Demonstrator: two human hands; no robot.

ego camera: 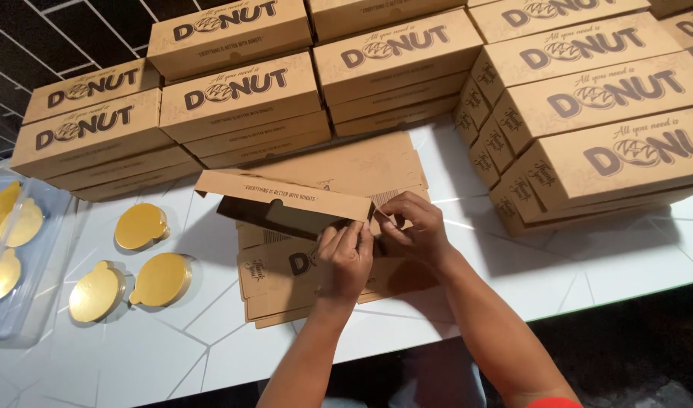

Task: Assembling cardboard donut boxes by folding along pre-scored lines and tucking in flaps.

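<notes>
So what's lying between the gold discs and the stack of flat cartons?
Nothing: in the head view, bare white table separates the gold discs from the flat cartons.

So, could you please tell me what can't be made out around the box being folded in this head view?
- End of the half-folded box: covered by the left hand and right hand.
- Inside of that box: in shadow.
- Flat cardboard pile: mostly under the box and hands.
- Gold discs in the clear tray: cut off by the left edge.
- Finished box stacks: cropped at the top and right edges.
</notes>
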